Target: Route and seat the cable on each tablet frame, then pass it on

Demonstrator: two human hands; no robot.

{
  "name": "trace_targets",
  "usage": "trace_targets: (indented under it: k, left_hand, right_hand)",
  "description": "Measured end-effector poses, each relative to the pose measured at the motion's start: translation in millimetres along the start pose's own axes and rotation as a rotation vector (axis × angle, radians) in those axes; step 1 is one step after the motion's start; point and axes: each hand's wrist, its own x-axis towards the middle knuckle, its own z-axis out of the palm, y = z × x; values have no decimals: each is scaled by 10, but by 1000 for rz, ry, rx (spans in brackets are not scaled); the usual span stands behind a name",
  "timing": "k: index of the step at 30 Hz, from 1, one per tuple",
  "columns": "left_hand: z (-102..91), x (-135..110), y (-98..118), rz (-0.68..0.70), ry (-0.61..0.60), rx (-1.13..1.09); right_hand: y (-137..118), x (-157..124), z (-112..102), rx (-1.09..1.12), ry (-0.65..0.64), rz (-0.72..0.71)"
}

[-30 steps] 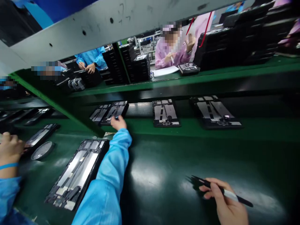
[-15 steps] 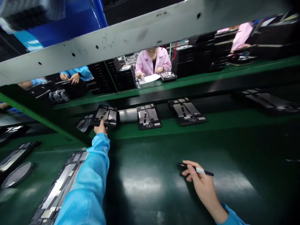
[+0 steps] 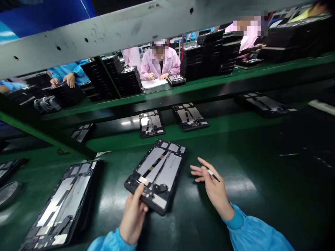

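Observation:
My left hand (image 3: 134, 214) grips the lower left corner of an opened tablet (image 3: 157, 174), thumb on top. The tablet is tilted above the green bench, its grey inner plates and dark ribbon strip facing up. To its right, my right hand (image 3: 213, 184) has its index finger stretched out toward the tablet without touching it. A black and white pen (image 3: 213, 175) is tucked between the thumb and fingers of that hand; part of it is hidden. Left of my left hand, a larger opened tablet (image 3: 65, 202) lies on the bench.
Along the back ledge lie more opened tablets (image 3: 151, 123), (image 3: 190, 116), (image 3: 264, 104). A green post (image 3: 49, 127) slants down at the left, and a grey beam (image 3: 117, 35) crosses above. Beyond the ledge, a person in pink (image 3: 160, 62) sits among stacked black trays (image 3: 206, 55).
My left hand has drawn the tablet off the back ledge, toward me and to the right. My right hand still has the pen, which now points differently. The view has shifted right.

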Motion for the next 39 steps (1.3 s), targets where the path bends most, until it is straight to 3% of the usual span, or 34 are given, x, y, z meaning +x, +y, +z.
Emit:
trace_targets:
  k: [2, 4, 6, 8, 9, 12, 15, 20, 26, 28, 33, 39]
  left_hand:
    - [59, -77, -257, -37, -121, 54]
    - [78, -139, -374, -133, -348, 131]
    - [18, -168, -353, -251, -636, 278]
    - [-99, -127, -249, -165, -790, 498]
    - [-160, -78, -192, -13, -770, 612]
    - [-279, 117, -111, 556, -536, 869]
    - [-281, 214, -209, 798, -525, 1032]
    - [-261, 102, -387, 856, -512, 1164]
    - [-247, 8, -188, 1055, -442, 1239]
    - [-191, -17, -151, 1087, -485, 1185]
    - [-61, -6, -220, 1105, -585, 1094]
    - [-54, 42, -269, 1041, -563, 1056]
  right_hand:
    - [27, 19, -63, -49, -62, -23]
    - [60, 9, -168, -125, -128, -45]
    - [73, -44, -300, -216, -169, -53]
    - [53, -129, -432, -319, -201, -56]
    - [33, -175, -489, -375, -225, -56]
    - [-39, -284, -608, -529, -349, -49]
    - [-61, -351, -666, -601, -451, -59]
    - [21, -464, -716, -622, -330, -163]
    - [-140, -556, -604, -641, -195, -306]
    - [-230, -568, -457, -611, -237, -378]
    - [-295, -537, 19, -556, -560, -462]
    - [-302, -477, 197, -508, -616, -410]
